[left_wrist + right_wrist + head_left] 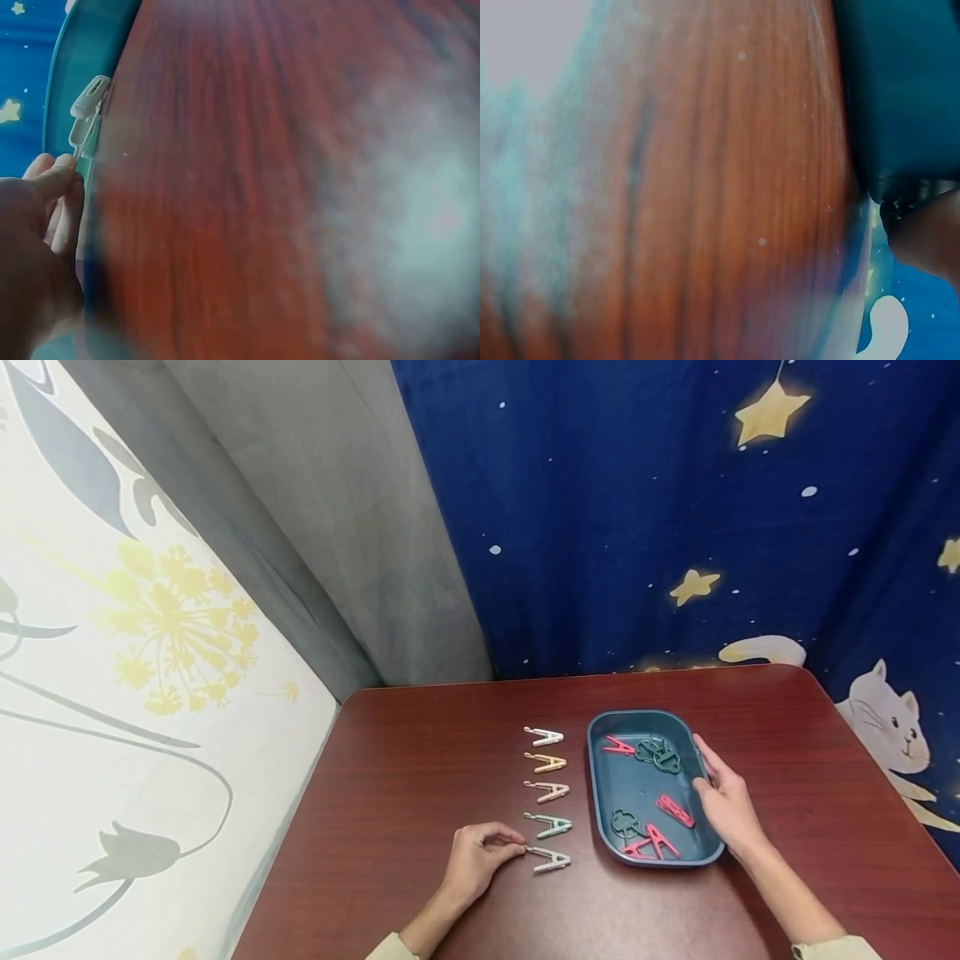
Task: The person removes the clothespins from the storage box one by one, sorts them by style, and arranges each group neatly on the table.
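My left hand point(472, 862) pinches the hooked tail of a whitish clothespin point(552, 860), the nearest of a column of several. Beyond it in that column lie a mint clothespin point(551, 825), a pale pink one point(550, 791), a yellow one point(547, 762) and a white one point(546, 737). In the left wrist view the pinched clothespin point(91, 97) sticks out past the fingertips. My right hand point(726, 808) grips the right rim of a dark blue tray point(626, 785), thumb over the edge. In the right wrist view the tray's outer wall point(907, 97) shows above the fingers.
Inside the tray are several pink clothespins, one a closed pink clothespin point(675, 811), and dark green clips point(657, 755). The reddish-brown table point(420, 760) meets a patterned white wall at left. Grey and blue curtains point(615, 527) hang behind its far edge.
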`<act>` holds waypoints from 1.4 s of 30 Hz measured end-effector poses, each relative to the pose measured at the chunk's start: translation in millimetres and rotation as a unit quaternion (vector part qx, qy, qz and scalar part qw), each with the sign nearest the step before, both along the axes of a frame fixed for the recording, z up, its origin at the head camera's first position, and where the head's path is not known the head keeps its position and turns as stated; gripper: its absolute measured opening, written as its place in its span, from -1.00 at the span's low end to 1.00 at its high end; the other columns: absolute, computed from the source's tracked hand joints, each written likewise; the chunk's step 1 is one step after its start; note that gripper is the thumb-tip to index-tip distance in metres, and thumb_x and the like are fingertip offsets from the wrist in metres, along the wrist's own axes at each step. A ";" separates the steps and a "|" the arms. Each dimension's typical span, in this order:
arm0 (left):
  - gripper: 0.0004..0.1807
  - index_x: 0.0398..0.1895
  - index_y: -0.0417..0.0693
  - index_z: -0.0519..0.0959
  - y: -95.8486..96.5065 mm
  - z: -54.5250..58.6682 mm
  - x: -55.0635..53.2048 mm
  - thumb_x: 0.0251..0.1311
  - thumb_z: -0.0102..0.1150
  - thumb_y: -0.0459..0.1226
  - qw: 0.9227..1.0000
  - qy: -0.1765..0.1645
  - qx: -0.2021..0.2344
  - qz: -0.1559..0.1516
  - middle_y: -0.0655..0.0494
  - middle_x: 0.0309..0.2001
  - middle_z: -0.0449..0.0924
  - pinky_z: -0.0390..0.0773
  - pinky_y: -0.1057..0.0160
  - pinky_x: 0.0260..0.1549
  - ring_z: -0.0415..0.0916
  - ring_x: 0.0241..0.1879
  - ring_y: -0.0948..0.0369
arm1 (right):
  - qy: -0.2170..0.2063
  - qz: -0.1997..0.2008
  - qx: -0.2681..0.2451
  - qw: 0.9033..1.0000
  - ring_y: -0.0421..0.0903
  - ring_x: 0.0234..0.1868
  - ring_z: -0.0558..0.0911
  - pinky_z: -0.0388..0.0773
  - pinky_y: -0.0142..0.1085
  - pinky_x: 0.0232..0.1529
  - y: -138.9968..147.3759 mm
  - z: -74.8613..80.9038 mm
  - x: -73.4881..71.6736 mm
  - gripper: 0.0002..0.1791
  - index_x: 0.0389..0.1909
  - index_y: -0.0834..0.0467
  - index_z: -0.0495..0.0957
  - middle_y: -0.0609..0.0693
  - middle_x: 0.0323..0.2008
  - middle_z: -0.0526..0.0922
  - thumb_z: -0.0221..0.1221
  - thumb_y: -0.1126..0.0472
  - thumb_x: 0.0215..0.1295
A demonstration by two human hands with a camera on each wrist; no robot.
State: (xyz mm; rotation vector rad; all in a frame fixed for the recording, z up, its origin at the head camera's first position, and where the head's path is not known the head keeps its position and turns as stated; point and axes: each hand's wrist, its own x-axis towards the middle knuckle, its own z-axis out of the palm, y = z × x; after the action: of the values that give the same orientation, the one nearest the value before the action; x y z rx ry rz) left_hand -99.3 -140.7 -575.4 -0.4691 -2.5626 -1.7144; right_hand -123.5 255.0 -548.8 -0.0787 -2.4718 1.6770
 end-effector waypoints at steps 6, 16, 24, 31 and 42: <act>-0.89 -0.39 0.02 0.75 -2.2 -6.2 1.1 0.00 0.50 -0.33 1.000 -0.004 -0.014 -0.009 0.21 -0.42 0.74 0.68 0.31 -0.46 0.70 -0.44 0.34 | -0.003 -0.002 0.008 1.000 0.15 0.36 0.30 0.27 -0.62 -0.20 0.3 -1.2 -1.2 -0.27 0.56 -0.11 0.00 0.26 0.42 0.24 -0.10 0.41 0.47; -0.87 -0.36 0.07 0.74 -1.9 -9.4 1.0 0.03 0.48 -0.32 0.999 0.022 -0.036 -0.026 0.25 -0.38 0.75 0.66 0.34 -0.50 0.71 -0.44 0.33 | -0.009 -0.002 0.006 1.000 0.23 0.38 0.27 0.23 -0.74 -0.13 1.1 -1.2 -1.3 -0.27 0.56 -0.12 -0.01 0.25 0.43 0.23 -0.11 0.40 0.48; -0.88 -0.32 0.06 0.75 -2.7 -9.3 -0.5 0.06 0.45 -0.31 0.998 0.039 -0.045 -0.037 0.26 -0.36 0.75 0.65 0.35 -0.50 0.70 -0.43 0.37 | -0.007 -0.001 0.010 1.000 0.23 0.39 0.27 0.22 -0.78 -0.09 1.6 -2.3 -1.4 -0.27 0.56 -0.11 -0.02 0.25 0.42 0.24 -0.10 0.40 0.48; -0.86 -0.21 -0.02 0.75 -8.4 -1.4 -9.2 0.15 0.38 -0.35 0.998 -0.010 -0.013 -0.060 0.17 -0.26 0.76 0.68 0.31 -0.32 0.72 -0.30 0.31 | -0.006 -0.002 0.011 1.000 0.22 0.37 0.29 0.24 -0.72 -0.14 -0.1 -1.8 -1.3 -0.27 0.56 -0.14 -0.02 0.25 0.43 0.23 -0.11 0.41 0.48; -0.76 -0.02 -0.02 0.70 14.7 57.9 -64.0 0.28 0.26 -0.38 0.998 0.059 0.031 -0.005 0.13 -0.06 0.72 0.62 0.21 -0.03 0.66 -0.01 0.21 | 0.002 0.000 0.004 1.000 0.19 0.38 0.28 0.26 -0.67 -0.17 0.5 -2.4 -0.8 -0.27 0.56 -0.12 0.00 0.26 0.43 0.24 -0.11 0.42 0.47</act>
State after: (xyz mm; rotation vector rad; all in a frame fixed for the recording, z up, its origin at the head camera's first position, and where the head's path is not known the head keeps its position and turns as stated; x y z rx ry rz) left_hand -163.3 -126.0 -517.5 -0.5641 -2.4237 -1.7092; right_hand -124.4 255.5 -551.3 -0.0744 -2.4772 1.6649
